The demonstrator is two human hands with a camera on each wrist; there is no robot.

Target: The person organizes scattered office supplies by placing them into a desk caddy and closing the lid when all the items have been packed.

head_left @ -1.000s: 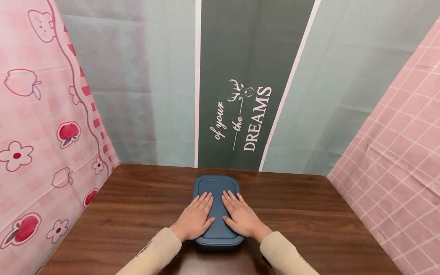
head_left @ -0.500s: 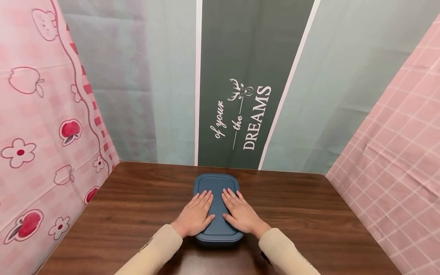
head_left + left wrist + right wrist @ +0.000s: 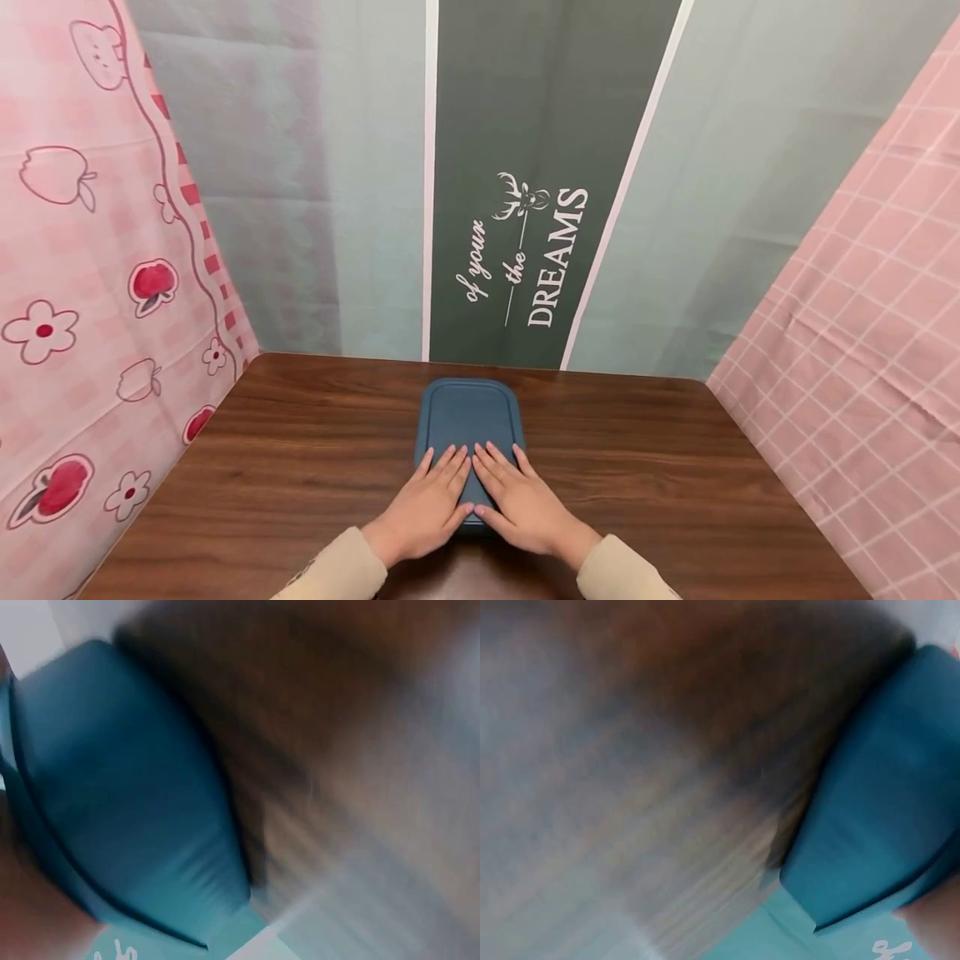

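A blue rectangular lidded box [image 3: 472, 412] lies lengthwise on the table, its lid on. Over the near half of the lid, my left hand [image 3: 427, 504] rests flat with fingers stretched forward. My right hand [image 3: 521, 508] lies the same way on the lid's right side. The two thumb tips nearly meet at the near end. In the left wrist view, the side wall of the box [image 3: 127, 780] and the lid's edge show, with part of the hand at the left. The right wrist view catches the opposite wall of the box [image 3: 877, 795], blurred.
The dark wood table [image 3: 645, 467] spreads to both sides of the box. A grey-green printed curtain [image 3: 555, 83] hangs behind its far edge. Pink cloths hang on the left [image 3: 67, 250] and right [image 3: 885, 292].
Both hands have slid back along the lid toward the person and drawn closer together. The box stays about where it was.
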